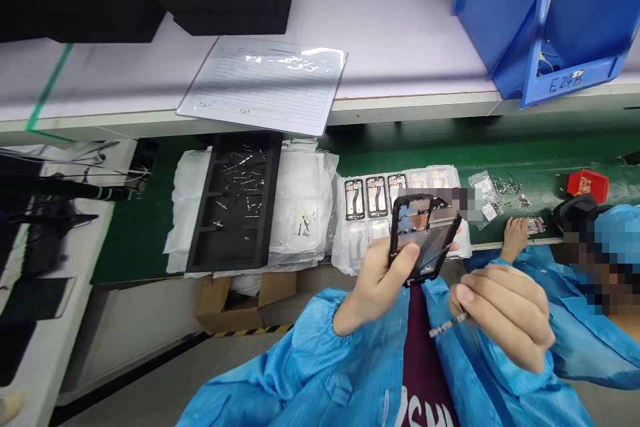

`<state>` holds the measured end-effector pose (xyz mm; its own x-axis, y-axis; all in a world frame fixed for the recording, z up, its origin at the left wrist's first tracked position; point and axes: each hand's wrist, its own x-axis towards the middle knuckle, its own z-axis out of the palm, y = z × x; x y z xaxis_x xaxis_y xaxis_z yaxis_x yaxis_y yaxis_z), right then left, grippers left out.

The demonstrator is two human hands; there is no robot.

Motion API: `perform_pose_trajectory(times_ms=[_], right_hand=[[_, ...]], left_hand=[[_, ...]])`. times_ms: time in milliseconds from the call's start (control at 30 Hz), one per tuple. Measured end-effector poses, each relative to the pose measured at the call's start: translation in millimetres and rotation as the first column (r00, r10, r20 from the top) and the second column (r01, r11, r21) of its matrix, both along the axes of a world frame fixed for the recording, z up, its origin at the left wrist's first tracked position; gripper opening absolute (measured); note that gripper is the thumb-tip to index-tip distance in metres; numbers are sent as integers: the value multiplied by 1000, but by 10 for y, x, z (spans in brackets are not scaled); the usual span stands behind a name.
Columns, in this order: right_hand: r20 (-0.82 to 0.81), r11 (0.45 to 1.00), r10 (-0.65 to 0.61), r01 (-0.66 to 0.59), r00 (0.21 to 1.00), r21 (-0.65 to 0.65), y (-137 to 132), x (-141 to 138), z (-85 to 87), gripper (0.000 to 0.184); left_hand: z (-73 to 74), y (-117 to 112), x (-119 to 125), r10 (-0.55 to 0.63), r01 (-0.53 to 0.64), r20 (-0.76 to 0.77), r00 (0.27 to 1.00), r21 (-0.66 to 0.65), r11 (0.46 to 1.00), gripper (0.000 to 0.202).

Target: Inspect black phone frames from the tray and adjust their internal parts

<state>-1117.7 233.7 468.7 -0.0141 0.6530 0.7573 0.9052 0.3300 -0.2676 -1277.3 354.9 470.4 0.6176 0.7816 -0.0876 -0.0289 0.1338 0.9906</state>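
My left hand grips a black phone frame by its left edge, thumb across its lower side, tilted and raised above the bench edge. Lower right of it, my right hand is closed in a pinch on a thin, short grey strip, which looks like a small flex cable and points down-left. The strip is apart from the phone frame. Behind the frame lies a white blister tray with several more phone frames in its upper row; part of this tray is hidden by my left hand and the frame.
Left of the tray are a black foam tray with small strips and stacked white trays. A co-worker's hand rests by a phone part at right, near a plastic bag and red box. A shelf overhangs the bench.
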Motion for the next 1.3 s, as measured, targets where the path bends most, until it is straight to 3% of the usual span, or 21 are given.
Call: perform_pose_trajectory(times_ms=[133, 300, 433, 533, 600, 700, 800, 933, 1100, 1300], right_hand=[[-90, 991, -9, 21, 996, 132, 61, -10, 8, 38], [-161, 988, -15, 39, 987, 149, 214, -41, -4, 47], [-267, 980, -50, 99, 962, 172, 297, -75, -48, 42], [-365, 986, -67, 119, 928, 120, 362, -132, -42, 38], [-539, 993, -75, 113, 839, 37, 401, -176, -14, 29], [-814, 990, -130, 32, 565, -136, 432, -219, 34, 13], [-923, 974, -161, -92, 348, -205, 428, -214, 47, 7], [-967, 973, -138, -154, 214, -173, 409, -178, -2, 17], [-984, 979, -152, -123, 97, -164, 397, -157, -121, 23], [-978, 982, -172, -101, -116, -161, 295, -79, -466, 36]], left_hand=[[-11, -20, 31, 159, -168, -95, 983, -97, 981, 49], [-17, 0, 63, 187, -216, -175, 967, -161, 963, 48], [4, 29, 79, 89, -116, -140, 986, -197, 973, 45], [10, 39, 99, 20, -43, -116, 993, -200, 979, 44], [1, 41, 108, 11, -38, -138, 990, -195, 980, 43], [-19, 42, 112, 3, -33, -171, 985, -174, 984, 42], [-28, 46, 120, -4, -27, -186, 983, -159, 987, 42], [-31, 59, 145, 21, -60, -236, 972, -159, 986, 43], [-88, 70, 168, 19, -78, -290, 957, -193, 978, 44], [-277, 43, 213, 12, -166, -502, 865, -261, 951, 55]])
